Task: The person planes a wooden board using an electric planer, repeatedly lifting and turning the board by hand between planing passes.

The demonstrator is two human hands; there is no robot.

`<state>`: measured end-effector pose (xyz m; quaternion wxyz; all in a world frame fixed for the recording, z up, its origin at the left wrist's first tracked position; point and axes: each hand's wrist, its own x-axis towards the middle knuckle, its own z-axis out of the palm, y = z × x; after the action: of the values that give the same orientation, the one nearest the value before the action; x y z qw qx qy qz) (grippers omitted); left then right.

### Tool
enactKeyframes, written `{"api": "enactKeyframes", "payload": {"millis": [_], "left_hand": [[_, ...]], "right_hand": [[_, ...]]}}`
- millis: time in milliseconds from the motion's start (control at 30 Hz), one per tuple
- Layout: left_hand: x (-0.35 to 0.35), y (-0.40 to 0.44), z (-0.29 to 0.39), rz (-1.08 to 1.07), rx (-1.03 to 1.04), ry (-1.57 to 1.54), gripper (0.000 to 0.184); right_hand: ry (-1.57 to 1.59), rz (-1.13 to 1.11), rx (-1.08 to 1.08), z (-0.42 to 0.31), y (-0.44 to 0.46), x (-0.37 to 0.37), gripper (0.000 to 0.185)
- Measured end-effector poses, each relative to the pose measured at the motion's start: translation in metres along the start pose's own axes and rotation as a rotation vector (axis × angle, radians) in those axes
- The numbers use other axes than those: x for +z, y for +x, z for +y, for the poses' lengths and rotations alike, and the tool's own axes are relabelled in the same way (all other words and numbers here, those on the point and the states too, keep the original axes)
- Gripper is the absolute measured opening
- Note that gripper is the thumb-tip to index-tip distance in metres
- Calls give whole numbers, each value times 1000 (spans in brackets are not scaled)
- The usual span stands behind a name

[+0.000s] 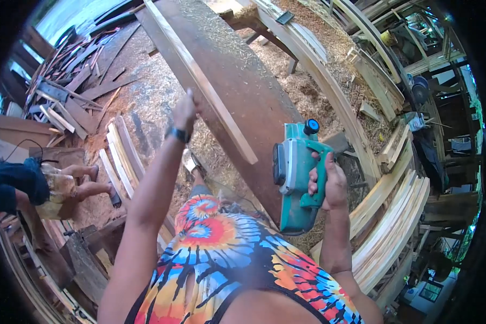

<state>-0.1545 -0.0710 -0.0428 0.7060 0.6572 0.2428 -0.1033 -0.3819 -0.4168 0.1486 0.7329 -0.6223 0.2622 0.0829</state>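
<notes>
Planer [292, 167]: long axis points away from wearer, knob [311, 126] foremost; teal, blue-capped. Right hand [336, 186] grips it. Left hand [184, 112] (opening: cannot tell) beside pale strip [202, 81].

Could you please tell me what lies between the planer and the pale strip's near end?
In the head view, only bare brown board lies between the planer and the near end of the pale strip.

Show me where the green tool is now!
In the head view, the green tool is just right of the middle, held in the right hand, by the near end of the brown table.
</notes>
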Motion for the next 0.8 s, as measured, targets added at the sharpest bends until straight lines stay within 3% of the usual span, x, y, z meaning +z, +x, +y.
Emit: {"api": "enactKeyframes", "payload": {"millis": [67,100,133,167,200,233,300,333,400,467,533,600,667,733,767,800], "left_hand": [[-6,-44,-50,23,246,302,35],[-8,-38,-106,-31,224,448,24],[1,-117,-50,-301,19,395,23],[-5,-130,-70,-573,286,544,29],[-7,-139,-94,-866,287,354,38],[-9,-171,-44,-1056,29,538,41],[-11,-194,-10,-1345,-81,596,47],[-11,-186,-18,-1457,89,466,48],[-21,-165,-12,-1451,44,505,47],[-30,-129,-28,-1437,170,513,47],[-38,-110,-23,-1267,93,596,45],[-44,-78,-23,-1175,160,882,43],[-60,-29,-33,-1410,529,1008,39],[-69,-3,-1,-1473,381,950,40],[-71,21,-34,-1495,511,865,41],[-73,29,-30,-1439,445,768,49]], "right_hand": [[108,-23,-27,-20,-10,16,61],[120,-84,-62,-26,-10,22,59],[136,-118,-83,-34,-12,34,56],[150,-159,-104,-44,-12,51,54],[164,-204,-127,-52,-11,64,52],[163,-303,-140,-59,-5,72,48],[141,-365,-162,-69,12,94,47],[125,-395,-176,-74,22,106,46],[147,-396,-170,-83,43,131,49],[160,-426,-140,-93,65,158,52],[92,-422,-139,-103,89,197,59],[-9,-457,-132,-110,121,237,67],[-81,-457,-138,-117,157,283,62],[-153,-477,-157,-127,197,327,59],[-174,-509,-153,-135,218,349,57],[-211,-504,-149,-144,238,371,57]]}}
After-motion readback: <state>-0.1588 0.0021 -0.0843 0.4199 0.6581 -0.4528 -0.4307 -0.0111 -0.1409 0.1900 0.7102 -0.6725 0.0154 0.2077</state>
